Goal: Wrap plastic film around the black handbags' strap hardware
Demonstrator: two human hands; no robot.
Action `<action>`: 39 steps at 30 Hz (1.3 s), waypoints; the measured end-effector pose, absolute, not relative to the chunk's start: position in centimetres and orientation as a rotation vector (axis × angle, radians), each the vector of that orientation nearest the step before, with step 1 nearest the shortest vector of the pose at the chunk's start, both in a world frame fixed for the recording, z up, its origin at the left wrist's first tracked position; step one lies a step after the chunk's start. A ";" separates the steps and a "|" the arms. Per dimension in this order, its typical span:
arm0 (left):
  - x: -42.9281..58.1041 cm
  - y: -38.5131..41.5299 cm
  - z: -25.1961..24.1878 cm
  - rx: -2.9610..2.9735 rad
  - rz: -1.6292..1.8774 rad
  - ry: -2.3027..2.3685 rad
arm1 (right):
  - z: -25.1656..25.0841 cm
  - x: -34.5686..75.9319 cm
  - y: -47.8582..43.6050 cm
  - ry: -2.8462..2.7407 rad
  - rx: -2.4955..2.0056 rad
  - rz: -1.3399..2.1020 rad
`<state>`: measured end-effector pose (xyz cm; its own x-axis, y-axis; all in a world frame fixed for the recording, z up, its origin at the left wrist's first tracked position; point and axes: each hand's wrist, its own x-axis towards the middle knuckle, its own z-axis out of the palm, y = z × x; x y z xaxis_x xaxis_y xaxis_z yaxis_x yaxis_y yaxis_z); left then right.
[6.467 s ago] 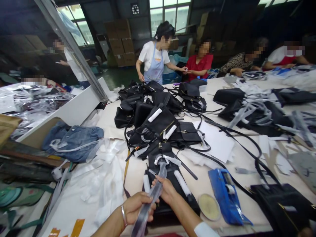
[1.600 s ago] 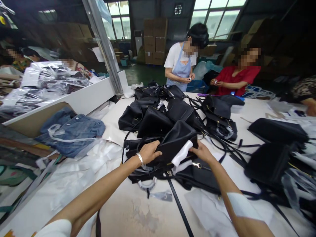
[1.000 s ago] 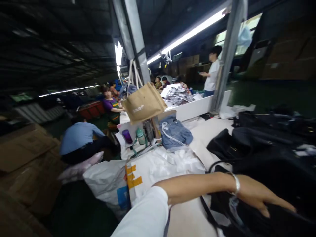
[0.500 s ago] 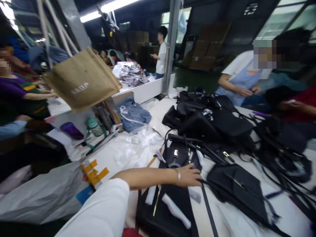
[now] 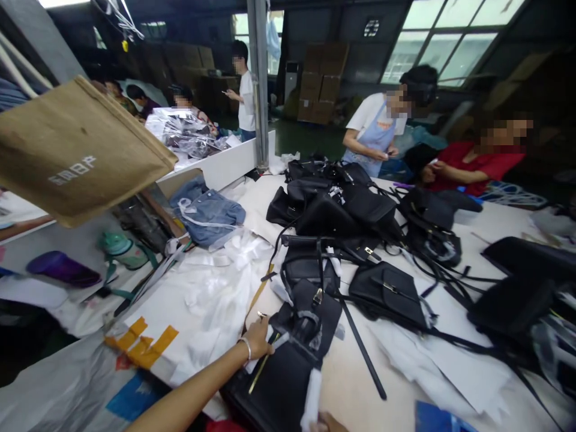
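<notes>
A black backpack (image 5: 274,390) with a gold zipper lies in front of me on the white table. My left hand (image 5: 258,339), with a band at the wrist, is closed on its left edge beside the zipper. A small gold metal piece shows by the fingertips. At the bottom edge of the view my right hand (image 5: 330,423) shows only in part. Its fingers close on the bag's lower right side, by a strip of white wrapping (image 5: 312,393). The flap with a gold buckle (image 5: 318,296) lies toward the far end.
Another black bag (image 5: 389,294) lies to the right, with a pile of black bags (image 5: 346,204) behind it. White wrapping material (image 5: 225,276) and a blue denim bag (image 5: 207,213) lie left. A brown bag (image 5: 85,150) hangs at upper left. Co-workers (image 5: 375,129) stand across the table.
My left hand has drawn back from the upper part of the backpack to its left edge and closed there. My right hand has come into view at the bottom. The view has turned right.
</notes>
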<state>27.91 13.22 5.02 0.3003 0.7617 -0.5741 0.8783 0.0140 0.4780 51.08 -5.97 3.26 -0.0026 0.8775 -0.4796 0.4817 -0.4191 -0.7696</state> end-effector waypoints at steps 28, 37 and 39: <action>38.0 21.9 8.1 2.085 0.062 1.177 | 7.4 53.5 15.3 -0.912 -1.387 1.431; 39.0 21.2 7.6 1.869 -0.075 1.039 | 7.2 51.6 16.1 -0.945 -1.346 1.316; 39.0 21.5 7.5 1.827 -0.083 1.033 | 7.4 51.2 16.1 -0.927 -1.309 1.399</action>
